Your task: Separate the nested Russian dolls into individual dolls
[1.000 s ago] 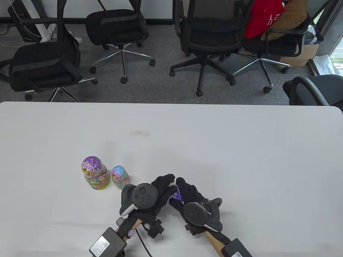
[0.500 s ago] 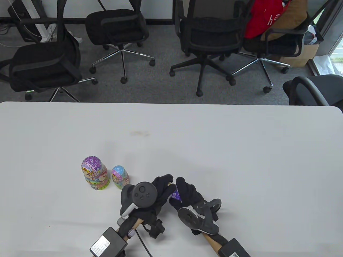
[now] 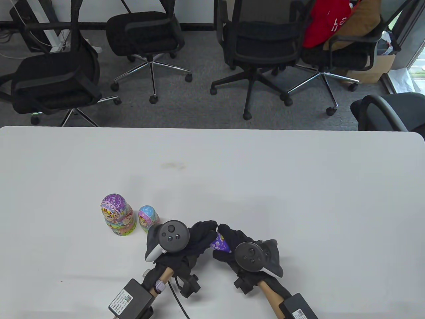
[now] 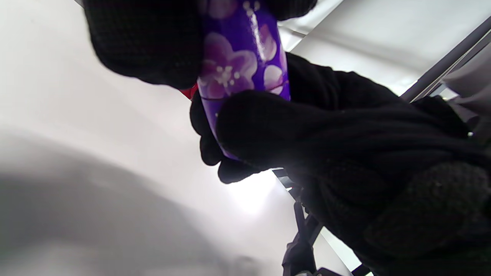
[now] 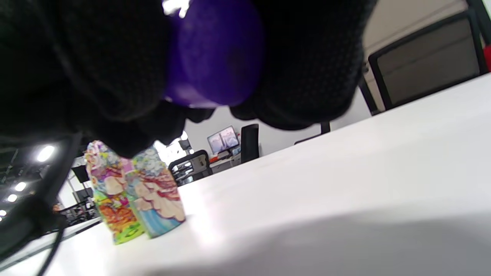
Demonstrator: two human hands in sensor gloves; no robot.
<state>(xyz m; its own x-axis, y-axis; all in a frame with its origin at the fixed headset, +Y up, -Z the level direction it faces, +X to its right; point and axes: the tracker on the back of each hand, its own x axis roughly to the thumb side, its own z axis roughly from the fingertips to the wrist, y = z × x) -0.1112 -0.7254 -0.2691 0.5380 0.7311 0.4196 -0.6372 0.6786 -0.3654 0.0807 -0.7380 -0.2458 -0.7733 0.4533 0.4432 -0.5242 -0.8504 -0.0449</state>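
Both hands are wrapped around one small purple doll [image 3: 220, 244], held just above the tabletop [image 3: 298, 199] near its front edge, a bit left of the middle. The left hand [image 3: 196, 239] grips one end of it with the fingers curled over, and the right hand [image 3: 232, 244] grips the other end the same way, so all you really see from above is a sliver of purple with white flowers between the two black gloves. In the left wrist view the doll [image 4: 241, 65] shows up better: glossy purple with pale flowers, a thin seam line running around it, and a bit of red at one edge. Its long axis looks tipped over, lying roughly along the line between the two hands rather than standing upright. I can't tell which end is the head. From the right wrist view it's just a rounded purple blob [image 5: 215, 57] between the gloved fingers [image 5: 307, 61].

Off to the left of the hands, two more dolls stand upright on the tabletop: a bigger purple-topped doll [image 3: 118, 215], and just beside it on its right a smaller blue-topped doll [image 3: 148, 218], which is close to the tracker on the left hand. Both sit near the front edge.
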